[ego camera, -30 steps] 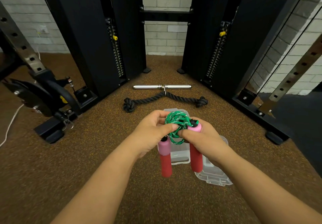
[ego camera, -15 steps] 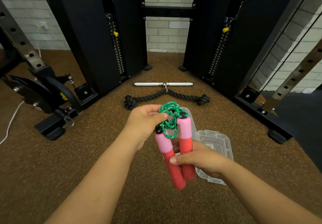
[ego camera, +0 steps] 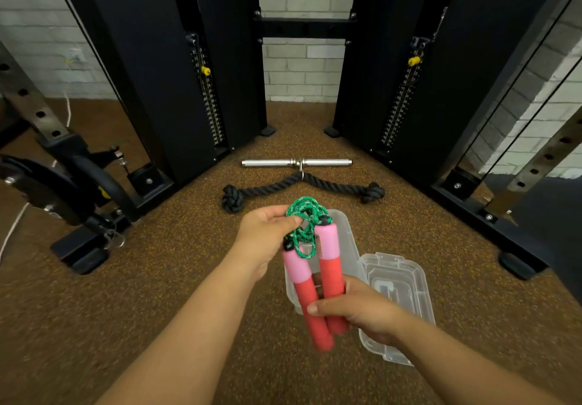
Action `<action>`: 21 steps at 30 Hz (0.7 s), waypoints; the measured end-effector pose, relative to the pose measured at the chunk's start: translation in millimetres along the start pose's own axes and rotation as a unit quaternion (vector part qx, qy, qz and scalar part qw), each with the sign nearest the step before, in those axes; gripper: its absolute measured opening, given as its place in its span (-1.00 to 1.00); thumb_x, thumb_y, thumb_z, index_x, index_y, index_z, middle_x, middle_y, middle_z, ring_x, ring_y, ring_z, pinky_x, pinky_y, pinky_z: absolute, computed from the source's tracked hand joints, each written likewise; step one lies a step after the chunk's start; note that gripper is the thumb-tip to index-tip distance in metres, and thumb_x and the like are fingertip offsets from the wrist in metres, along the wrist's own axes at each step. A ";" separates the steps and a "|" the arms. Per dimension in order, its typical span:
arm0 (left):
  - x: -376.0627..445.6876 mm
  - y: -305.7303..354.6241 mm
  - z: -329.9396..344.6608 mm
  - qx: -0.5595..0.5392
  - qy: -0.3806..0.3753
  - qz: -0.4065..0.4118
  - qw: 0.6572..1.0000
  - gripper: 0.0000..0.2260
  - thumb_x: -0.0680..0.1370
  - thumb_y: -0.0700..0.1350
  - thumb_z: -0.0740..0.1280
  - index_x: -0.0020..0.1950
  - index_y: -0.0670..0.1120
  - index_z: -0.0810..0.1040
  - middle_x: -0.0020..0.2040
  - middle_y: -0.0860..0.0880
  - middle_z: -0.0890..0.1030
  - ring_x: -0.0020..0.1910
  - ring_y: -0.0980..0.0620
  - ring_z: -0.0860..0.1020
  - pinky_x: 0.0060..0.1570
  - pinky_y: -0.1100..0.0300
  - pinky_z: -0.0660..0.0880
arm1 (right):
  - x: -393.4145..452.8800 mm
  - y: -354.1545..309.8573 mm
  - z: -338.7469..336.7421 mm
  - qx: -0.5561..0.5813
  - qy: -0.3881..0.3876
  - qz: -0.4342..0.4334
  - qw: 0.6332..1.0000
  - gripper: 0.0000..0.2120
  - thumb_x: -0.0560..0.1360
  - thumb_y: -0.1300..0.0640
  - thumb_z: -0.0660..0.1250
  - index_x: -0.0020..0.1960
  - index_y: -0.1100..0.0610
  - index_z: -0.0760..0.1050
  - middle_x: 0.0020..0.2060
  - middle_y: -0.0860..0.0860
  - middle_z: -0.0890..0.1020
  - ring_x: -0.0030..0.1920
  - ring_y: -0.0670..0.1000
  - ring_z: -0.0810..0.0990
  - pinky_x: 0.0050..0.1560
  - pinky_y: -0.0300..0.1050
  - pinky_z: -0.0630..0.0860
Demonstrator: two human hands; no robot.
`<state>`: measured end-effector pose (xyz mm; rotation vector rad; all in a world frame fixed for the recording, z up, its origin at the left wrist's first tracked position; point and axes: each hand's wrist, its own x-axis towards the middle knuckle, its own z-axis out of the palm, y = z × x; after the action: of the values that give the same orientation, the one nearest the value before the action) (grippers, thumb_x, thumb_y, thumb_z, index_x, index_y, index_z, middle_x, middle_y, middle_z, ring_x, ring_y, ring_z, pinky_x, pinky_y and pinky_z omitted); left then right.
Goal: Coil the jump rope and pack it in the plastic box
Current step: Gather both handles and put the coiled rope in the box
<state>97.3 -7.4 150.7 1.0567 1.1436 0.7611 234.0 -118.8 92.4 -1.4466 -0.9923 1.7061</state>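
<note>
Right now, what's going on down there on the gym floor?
A person is packing away a jump rope. The left hand pinches the coiled green rope, while the right hand grips both pink-and-red handles together. The bundle is held above an open clear plastic box on the floor; its lid lies beside it. Nothing is in the box yet, as far as shows.

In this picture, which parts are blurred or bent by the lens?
Head view: the forearms at the bottom edge look smeared; the black machine columns lean outward from wide-angle distortion; the green rope and pink-red handles at the centre stay fairly sharp.
</note>
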 end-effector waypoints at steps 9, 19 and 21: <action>100.1 -46.3 28.0 0.048 -0.035 0.005 0.998 -0.75 0.49 -0.32 0.33 0.17 -0.20 0.57 -0.06 -0.10 0.67 -0.18 0.05 0.62 -0.18 0.22 0.55 | 76.4 33.2 -47.9 -0.045 0.114 -0.002 0.992 -0.61 0.43 0.33 0.40 0.23 0.21 0.42 -0.05 0.16 0.60 -0.20 -0.05 0.56 -0.34 -0.33 0.50; 199.0 -129.7 56.6 0.243 -0.097 -0.052 0.964 -0.71 0.51 -0.29 0.33 0.23 -0.22 0.54 0.05 -0.16 0.64 0.00 -0.07 0.60 0.11 0.10 0.52 | 148.9 79.2 -86.9 -0.101 0.204 0.019 0.974 -0.74 0.49 0.23 0.28 0.14 0.10 0.35 -0.13 0.06 0.50 -0.19 -0.07 0.48 -0.19 -0.15 0.47; 212.9 -146.8 60.9 0.264 -0.100 -0.063 0.957 -0.72 0.51 -0.26 0.33 0.22 -0.21 0.55 0.09 -0.17 0.64 0.03 -0.08 0.61 0.11 0.10 0.53 | 160.5 88.8 -94.2 -0.112 0.202 0.034 0.972 -0.74 0.48 0.25 0.26 0.15 0.13 0.33 -0.13 0.08 0.49 -0.18 -0.05 0.47 -0.18 -0.11 0.47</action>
<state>208.5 117.7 -55.7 1.4502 1.2551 0.2354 301.0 -10.1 -69.5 -1.9004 -0.9356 1.2957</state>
